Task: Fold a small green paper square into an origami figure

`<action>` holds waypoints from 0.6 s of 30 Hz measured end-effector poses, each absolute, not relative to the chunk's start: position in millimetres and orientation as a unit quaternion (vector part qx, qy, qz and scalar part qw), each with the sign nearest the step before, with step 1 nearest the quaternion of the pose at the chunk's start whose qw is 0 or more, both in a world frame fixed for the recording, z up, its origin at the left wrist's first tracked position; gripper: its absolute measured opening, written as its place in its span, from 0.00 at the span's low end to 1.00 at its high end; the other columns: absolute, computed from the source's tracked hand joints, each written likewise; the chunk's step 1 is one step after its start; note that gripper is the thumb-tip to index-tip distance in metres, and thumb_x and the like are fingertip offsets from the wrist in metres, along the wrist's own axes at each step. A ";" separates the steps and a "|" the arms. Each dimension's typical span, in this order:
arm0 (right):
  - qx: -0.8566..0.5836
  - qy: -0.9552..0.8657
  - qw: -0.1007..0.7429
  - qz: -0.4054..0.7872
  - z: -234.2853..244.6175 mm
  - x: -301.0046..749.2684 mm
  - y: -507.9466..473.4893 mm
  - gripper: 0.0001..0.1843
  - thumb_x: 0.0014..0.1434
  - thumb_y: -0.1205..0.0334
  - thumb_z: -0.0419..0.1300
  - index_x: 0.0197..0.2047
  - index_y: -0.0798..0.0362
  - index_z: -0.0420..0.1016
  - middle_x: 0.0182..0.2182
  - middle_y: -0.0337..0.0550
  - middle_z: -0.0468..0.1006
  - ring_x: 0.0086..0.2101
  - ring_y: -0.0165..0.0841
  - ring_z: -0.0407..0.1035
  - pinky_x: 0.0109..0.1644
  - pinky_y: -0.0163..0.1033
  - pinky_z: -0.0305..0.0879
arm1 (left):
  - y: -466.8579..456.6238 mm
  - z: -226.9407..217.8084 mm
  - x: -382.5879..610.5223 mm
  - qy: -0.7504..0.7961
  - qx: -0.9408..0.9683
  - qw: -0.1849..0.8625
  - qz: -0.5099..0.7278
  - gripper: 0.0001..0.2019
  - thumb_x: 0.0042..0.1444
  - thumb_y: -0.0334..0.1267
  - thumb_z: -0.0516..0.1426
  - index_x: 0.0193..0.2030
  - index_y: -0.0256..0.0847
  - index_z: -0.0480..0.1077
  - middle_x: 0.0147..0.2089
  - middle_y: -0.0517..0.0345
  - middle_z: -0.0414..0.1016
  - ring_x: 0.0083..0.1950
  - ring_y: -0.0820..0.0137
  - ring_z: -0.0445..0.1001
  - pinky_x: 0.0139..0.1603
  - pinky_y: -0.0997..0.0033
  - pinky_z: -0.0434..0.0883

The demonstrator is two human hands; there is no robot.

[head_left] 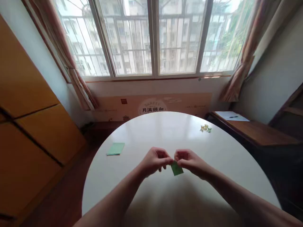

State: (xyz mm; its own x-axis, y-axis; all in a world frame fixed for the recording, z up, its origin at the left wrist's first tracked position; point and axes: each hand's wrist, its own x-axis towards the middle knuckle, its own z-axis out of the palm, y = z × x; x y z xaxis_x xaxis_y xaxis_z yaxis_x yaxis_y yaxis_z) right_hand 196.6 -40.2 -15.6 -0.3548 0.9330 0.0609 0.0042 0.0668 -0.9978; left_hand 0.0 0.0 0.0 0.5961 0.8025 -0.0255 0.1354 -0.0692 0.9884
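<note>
- Paper square (177, 169), green and pretty small, is right between the two hands, its upper edge at the fingertips and the rest sticking out toward the person's side.
- Left hand (155, 161): thumb and index finger pressed together on the paper's upper left corner, so basically no gap there. Other fingers are loosely curled, a couple of tips poking out underneath.
- Right hand (191, 161): thumb and index pinching the upper right part, other fingers tucked in. Its fingertips are just beside the left ones.
- Can't tell from where I'm standing if the paper's bottom edge touches the white table (151, 132) or sits above it.
- Over on the left there's a light green stack of paper (115, 148), well apart from the hands.
- Far right of the table has a cluster of yellow and green bits (205, 128), too blurry to make out.
</note>
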 end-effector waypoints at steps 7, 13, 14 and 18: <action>-0.386 -0.608 0.402 0.565 -13.1 201.6 -39.2 0.02 0.45 0.69 0.57 0.25 0.54 0.68 0.21 0.34 0.67 0.25 0.29 0.59 0.29 0.34 0.52 | 3.4 -1.0 -1.7 0.354 0.664 0.588 0.298 0.12 0.46 0.42 0.66 0.25 0.33 0.75 0.16 0.62 0.69 0.15 0.78 0.63 0.14 0.79 0.59; -0.376 -0.611 0.425 0.552 -7.6 212.5 -35.1 0.02 0.50 0.67 0.57 0.31 0.54 0.69 0.28 0.38 0.74 0.27 0.29 0.61 0.30 0.34 0.54 | 3.8 -1.9 -1.5 0.361 0.653 0.575 0.336 0.13 0.47 0.44 0.64 0.25 0.35 0.72 0.17 0.61 0.68 0.17 0.78 0.62 0.14 0.80 0.58; -0.375 -0.613 0.428 0.548 -7.6 212.6 -34.9 0.03 0.52 0.65 0.58 0.33 0.54 0.70 0.29 0.38 0.74 0.27 0.29 0.62 0.29 0.34 0.54 | 3.8 -2.4 -1.2 0.361 0.654 0.571 0.339 0.13 0.48 0.44 0.64 0.25 0.35 0.72 0.17 0.61 0.68 0.17 0.77 0.62 0.14 0.80 0.58; -0.373 -0.629 0.421 0.536 -12.6 207.7 -35.2 0.12 0.56 0.55 0.66 0.35 0.55 0.73 0.27 0.39 0.73 0.28 0.30 0.63 0.30 0.35 0.56 | 3.4 -5.5 0.9 0.357 0.672 0.550 0.344 0.14 0.50 0.45 0.63 0.27 0.34 0.72 0.19 0.60 0.69 0.19 0.76 0.64 0.16 0.79 0.61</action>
